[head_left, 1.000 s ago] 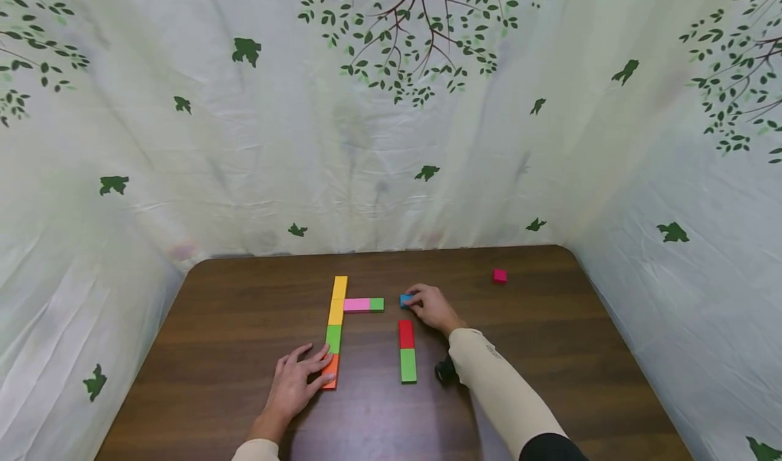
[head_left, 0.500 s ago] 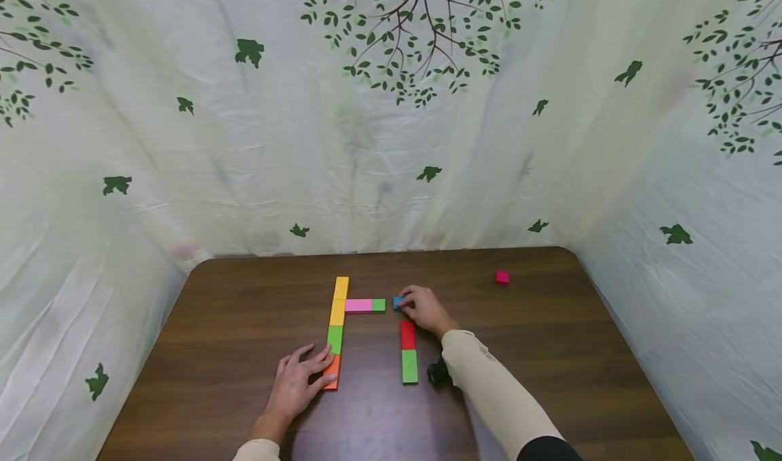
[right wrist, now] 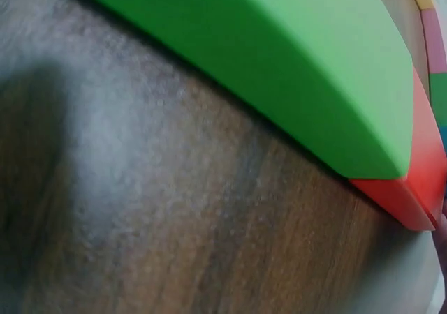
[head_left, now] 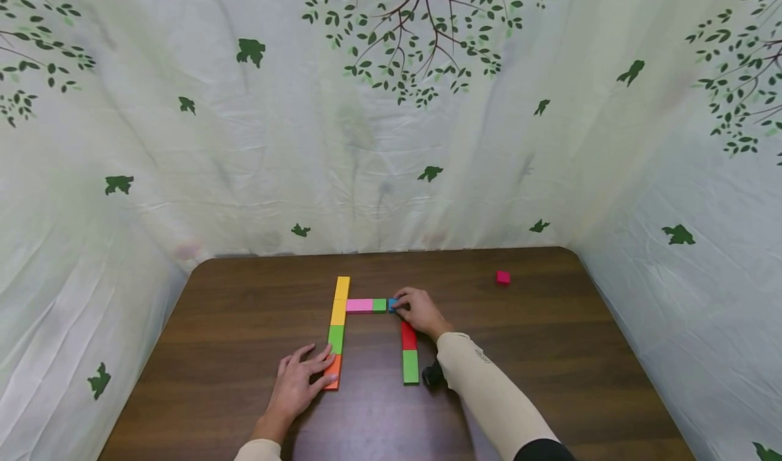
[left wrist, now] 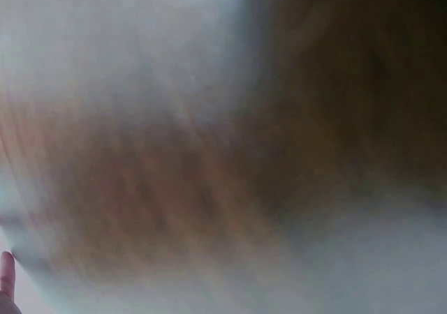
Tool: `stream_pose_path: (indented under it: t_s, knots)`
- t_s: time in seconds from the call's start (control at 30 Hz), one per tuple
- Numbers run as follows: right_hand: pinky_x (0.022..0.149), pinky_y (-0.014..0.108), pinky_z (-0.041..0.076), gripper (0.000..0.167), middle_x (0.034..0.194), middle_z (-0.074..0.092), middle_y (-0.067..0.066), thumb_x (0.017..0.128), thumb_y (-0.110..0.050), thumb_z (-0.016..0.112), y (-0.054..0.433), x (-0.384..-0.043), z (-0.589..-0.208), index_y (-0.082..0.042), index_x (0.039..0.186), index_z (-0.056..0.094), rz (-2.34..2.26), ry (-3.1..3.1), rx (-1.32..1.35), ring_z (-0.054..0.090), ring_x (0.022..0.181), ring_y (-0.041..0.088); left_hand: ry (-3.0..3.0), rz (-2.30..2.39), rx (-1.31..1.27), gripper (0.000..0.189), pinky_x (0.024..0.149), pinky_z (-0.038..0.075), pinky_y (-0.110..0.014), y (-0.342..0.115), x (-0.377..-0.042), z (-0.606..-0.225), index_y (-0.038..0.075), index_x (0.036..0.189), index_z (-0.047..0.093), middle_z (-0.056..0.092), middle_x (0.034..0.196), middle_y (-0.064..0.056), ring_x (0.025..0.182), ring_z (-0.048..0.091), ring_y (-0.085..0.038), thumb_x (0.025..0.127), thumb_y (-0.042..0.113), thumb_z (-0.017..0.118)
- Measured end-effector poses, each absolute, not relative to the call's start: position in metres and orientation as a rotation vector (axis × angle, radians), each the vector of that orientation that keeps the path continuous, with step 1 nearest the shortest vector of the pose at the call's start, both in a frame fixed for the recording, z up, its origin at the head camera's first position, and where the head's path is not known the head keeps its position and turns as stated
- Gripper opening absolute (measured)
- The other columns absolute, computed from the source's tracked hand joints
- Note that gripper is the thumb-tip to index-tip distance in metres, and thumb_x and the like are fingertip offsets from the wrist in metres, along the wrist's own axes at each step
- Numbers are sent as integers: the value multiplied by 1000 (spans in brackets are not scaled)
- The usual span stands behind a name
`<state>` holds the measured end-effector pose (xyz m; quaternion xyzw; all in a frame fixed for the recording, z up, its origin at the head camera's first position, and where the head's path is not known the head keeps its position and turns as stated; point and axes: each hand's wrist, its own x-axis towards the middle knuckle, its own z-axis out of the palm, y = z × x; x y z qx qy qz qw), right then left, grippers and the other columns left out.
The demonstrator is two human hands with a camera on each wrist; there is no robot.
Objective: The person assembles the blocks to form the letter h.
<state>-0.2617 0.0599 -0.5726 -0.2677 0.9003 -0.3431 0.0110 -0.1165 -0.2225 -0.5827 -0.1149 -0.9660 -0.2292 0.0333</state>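
My right hand [head_left: 423,311] pinches a small blue block [head_left: 392,306], partly covered by the fingers, just right of a short green block [head_left: 379,305]. That green block adjoins a pink block [head_left: 360,305], which meets a column of two yellow blocks [head_left: 339,311], a green block [head_left: 336,337] and an orange block [head_left: 333,369]. The fingers of my left hand [head_left: 294,383] rest on the orange block, spread and relaxed. Below my right hand, a red block [head_left: 408,337] and a longer green block [head_left: 411,366] stand end to end. The left wrist view is mostly blur.
A magenta block [head_left: 503,278] lies by itself toward the back right of the brown wooden table [head_left: 550,352]. White leaf-printed sheeting [head_left: 379,210] surrounds the table at the back and sides. My right forearm crosses the front right.
My right hand has slid the blue block leftward, closing most of the gap to the short green block. My left hand has stayed on the orange block.
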Motion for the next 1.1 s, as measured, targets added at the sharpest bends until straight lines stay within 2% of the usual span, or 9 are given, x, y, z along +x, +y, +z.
stream_pose_path:
  t_s: [1.1]
  knots:
    - [93, 37, 48, 12, 108, 66, 7, 85, 0, 71, 55, -261, -579, -4, 94, 77, -1135, 2826, -854, 62, 104, 25, -3017, -714, -316, 47, 98, 29, -56, -221, -117, -580, 16, 122, 67, 59, 133, 1, 128, 44, -35, 80, 35, 76]
